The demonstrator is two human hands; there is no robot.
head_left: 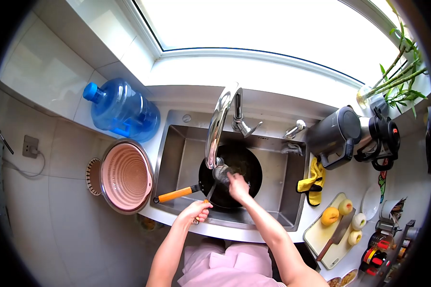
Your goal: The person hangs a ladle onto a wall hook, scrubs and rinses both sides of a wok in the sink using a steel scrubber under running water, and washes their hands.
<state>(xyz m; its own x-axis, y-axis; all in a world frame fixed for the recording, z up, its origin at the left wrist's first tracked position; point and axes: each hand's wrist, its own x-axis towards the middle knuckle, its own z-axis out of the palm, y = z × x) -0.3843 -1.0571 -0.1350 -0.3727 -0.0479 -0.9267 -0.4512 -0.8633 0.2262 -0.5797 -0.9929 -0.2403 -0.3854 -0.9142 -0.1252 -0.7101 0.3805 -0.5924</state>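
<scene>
A dark frying pan (250, 167) with an orange handle (175, 194) lies in the steel sink (280, 186). My left hand (196, 212) is closed round the handle of a thin metal utensil, whose shaft (210, 193) reaches over the pan's near left side. Over the pan, my right hand (238, 186) has its fingers bent together at the edge of a grey, blurred object (221, 174). What the fingers hold there is too unclear to tell. The chrome faucet (219, 124) arches down to this spot, its outlet just above the grey object.
Left of the sink are a pink colander (125, 177) and a blue water bottle (124, 112). To the right stand a dark kettle (335, 136), yellow-black gloves (313, 181), and a cutting board (319, 235) with a knife (340, 229) and several fruits. A plant hangs over the back right.
</scene>
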